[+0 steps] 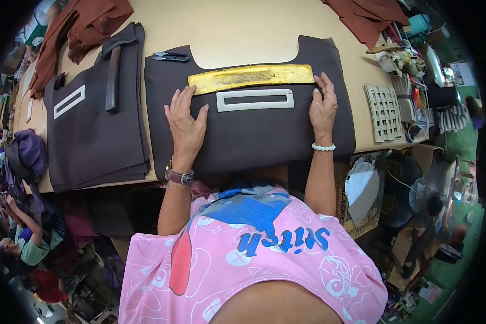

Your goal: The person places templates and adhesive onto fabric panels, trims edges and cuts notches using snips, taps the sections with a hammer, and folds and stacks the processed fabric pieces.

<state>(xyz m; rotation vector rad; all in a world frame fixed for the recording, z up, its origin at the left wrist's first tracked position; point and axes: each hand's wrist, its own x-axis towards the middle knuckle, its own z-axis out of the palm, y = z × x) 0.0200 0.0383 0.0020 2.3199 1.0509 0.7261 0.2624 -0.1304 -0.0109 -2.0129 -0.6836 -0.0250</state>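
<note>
A long yellow strip with a worn, dark smudged middle lies across a dark cut fabric panel. At its left end rest the fingertips of my left hand, fingers stretched and thumb apart. My right hand is at the other end, its fingers slightly bent and apart, the fingertips beside the strip's edge. Neither hand is wrapped round anything. Just below the strip, between my hands, is a white rectangular frame with a long slot. Small black thread snips lie on the panel's upper left corner.
On the left, a stack of dark panels carries a hammer and another white slotted frame. Rust-brown fabric is heaped behind it. A beige grid tray stands at the table's right edge. Another person is at lower left.
</note>
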